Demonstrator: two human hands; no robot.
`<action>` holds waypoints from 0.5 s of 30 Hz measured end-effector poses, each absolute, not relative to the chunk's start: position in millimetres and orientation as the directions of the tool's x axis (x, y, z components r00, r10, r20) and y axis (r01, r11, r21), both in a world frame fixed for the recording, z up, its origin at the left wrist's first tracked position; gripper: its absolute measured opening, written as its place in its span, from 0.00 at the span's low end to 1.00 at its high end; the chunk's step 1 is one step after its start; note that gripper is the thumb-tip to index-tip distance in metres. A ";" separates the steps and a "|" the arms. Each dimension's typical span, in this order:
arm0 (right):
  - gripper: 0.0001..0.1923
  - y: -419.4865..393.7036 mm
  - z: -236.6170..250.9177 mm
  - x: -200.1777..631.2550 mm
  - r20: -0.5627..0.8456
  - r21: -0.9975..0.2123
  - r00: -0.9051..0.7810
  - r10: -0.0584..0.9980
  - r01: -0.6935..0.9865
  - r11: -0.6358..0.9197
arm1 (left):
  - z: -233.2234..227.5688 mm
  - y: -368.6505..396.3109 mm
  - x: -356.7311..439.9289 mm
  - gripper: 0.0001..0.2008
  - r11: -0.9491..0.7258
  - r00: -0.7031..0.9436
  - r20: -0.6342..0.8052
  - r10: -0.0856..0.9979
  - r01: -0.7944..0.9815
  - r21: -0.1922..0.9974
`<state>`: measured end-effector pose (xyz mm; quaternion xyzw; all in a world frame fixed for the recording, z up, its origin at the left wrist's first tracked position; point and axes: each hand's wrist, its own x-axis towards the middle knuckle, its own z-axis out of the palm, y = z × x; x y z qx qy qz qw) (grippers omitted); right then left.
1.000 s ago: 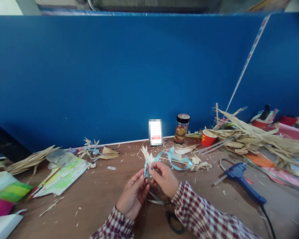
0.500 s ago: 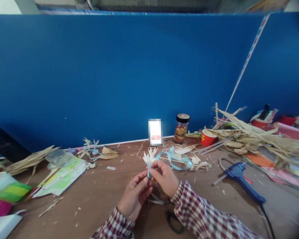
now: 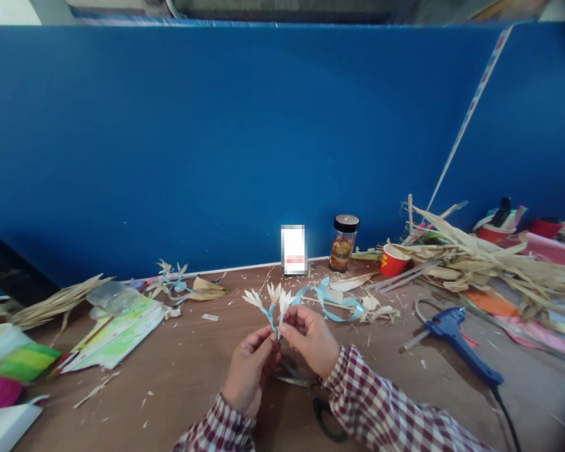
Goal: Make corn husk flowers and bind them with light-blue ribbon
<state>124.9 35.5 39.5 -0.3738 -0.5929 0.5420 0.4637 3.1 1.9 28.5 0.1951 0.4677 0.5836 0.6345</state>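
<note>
Both my hands meet over the wooden table (image 3: 179, 376) and hold a small bunch of cream husk flowers (image 3: 269, 297) on thin blue stems. My left hand (image 3: 249, 370) pinches the stems from below. My right hand (image 3: 311, 339) grips the bunch at its base, where a light blue ribbon (image 3: 329, 298) runs off to the right along the table. The flower heads fan out above my fingers. A pair of black-handled scissors (image 3: 320, 411) lies under my wrists, partly hidden.
A blue glue gun (image 3: 456, 339) lies at right, with a heap of dry corn husks (image 3: 480, 263), a red cup (image 3: 393, 260) and a black-lidded jar (image 3: 343, 242) behind it. Coloured papers (image 3: 113, 333) and husk strips lie at left. A blue wall stands behind.
The flower heads were bunched tight; now they are spread apart, one leaning left. My left hand has shifted slightly down and my right hand stays at the base.
</note>
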 end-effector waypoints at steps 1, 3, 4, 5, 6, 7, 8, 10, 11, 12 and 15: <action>0.06 34.4 38.6 124.4 0.144 -0.990 -0.295 0.945 -0.055 0.133 | 28.3 1.5 3.5 0.10 0.240 -0.115 -0.365 0.924 -0.567 0.788; 0.05 33.1 36.2 124.2 0.150 -0.989 -0.291 0.945 -0.025 0.149 | 27.4 1.3 3.9 0.08 0.242 -0.109 -0.368 0.923 -0.579 0.779; 0.05 32.9 35.0 124.4 0.155 -0.987 -0.284 0.946 -0.004 0.160 | 26.8 1.4 3.8 0.08 0.241 -0.111 -0.370 0.922 -0.583 0.776; 0.05 33.0 33.9 124.8 0.160 -0.985 -0.273 0.949 0.020 0.172 | 26.2 1.6 3.6 0.08 0.238 -0.117 -0.372 0.921 -0.586 0.774; 0.04 33.2 33.1 125.2 0.165 -0.982 -0.260 0.952 0.046 0.183 | 25.6 1.8 3.3 0.07 0.235 -0.124 -0.373 0.919 -0.588 0.774; 0.04 33.6 32.4 125.6 0.168 -0.979 -0.249 0.954 0.074 0.192 | 25.2 2.0 3.1 0.07 0.236 -0.129 -0.377 0.917 -0.586 0.775; 0.04 34.1 31.9 126.0 0.170 -0.975 -0.239 0.956 0.098 0.198 | 25.0 2.1 3.0 0.07 0.239 -0.132 -0.380 0.916 -0.582 0.778; 0.05 35.0 31.1 126.3 0.157 -0.976 -0.235 0.959 0.113 0.188 | 25.3 2.0 3.2 0.06 0.247 -0.127 -0.384 0.915 -0.576 0.779; 0.05 35.5 30.7 126.3 0.140 -0.981 -0.245 0.959 0.096 0.168 | 25.6 1.9 3.5 0.06 0.253 -0.117 -0.384 0.916 -0.574 0.779; 0.06 35.9 30.2 126.2 0.120 -0.987 -0.259 0.958 0.071 0.143 | 26.0 1.8 3.9 0.06 0.257 -0.105 -0.382 0.918 -0.574 0.778; 0.06 36.7 27.6 125.7 0.102 -0.992 -0.278 0.955 0.040 0.117 | 26.4 1.9 4.5 0.05 0.254 -0.096 -0.378 0.921 -0.586 0.769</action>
